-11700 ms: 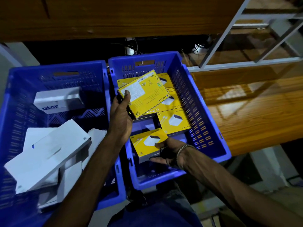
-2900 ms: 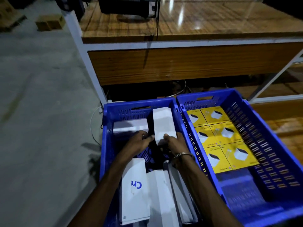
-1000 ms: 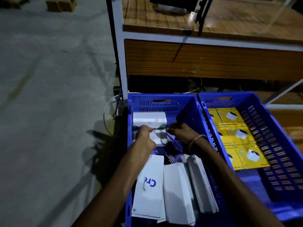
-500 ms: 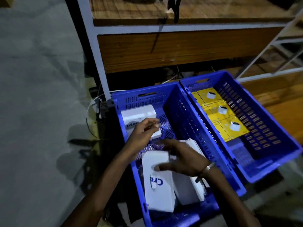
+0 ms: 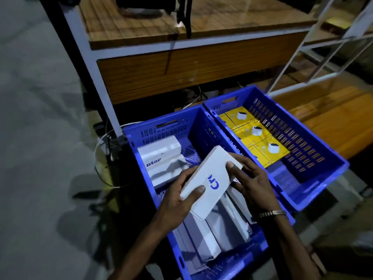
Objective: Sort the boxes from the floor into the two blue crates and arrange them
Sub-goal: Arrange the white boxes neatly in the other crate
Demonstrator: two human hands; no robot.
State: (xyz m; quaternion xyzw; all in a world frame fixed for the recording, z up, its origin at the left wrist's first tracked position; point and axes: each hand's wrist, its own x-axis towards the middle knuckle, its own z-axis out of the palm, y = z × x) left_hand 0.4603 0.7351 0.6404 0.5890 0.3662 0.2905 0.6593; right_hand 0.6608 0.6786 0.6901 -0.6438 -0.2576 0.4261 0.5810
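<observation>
head view, white box (image 5: 210,178) now lifted, both hands

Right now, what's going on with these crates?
A person is sorting boxes. Both hands, left hand and right hand, hold a white box tilted above the left crate, which holds other white boxes. The right crate has yellow boxes laid flat in rows.

Wooden table (image 5: 201,21) w/ white metal frame (image 5: 96,63), white cables (image 5: 101,142) on grey floor (image 5: 40,118).
</observation>
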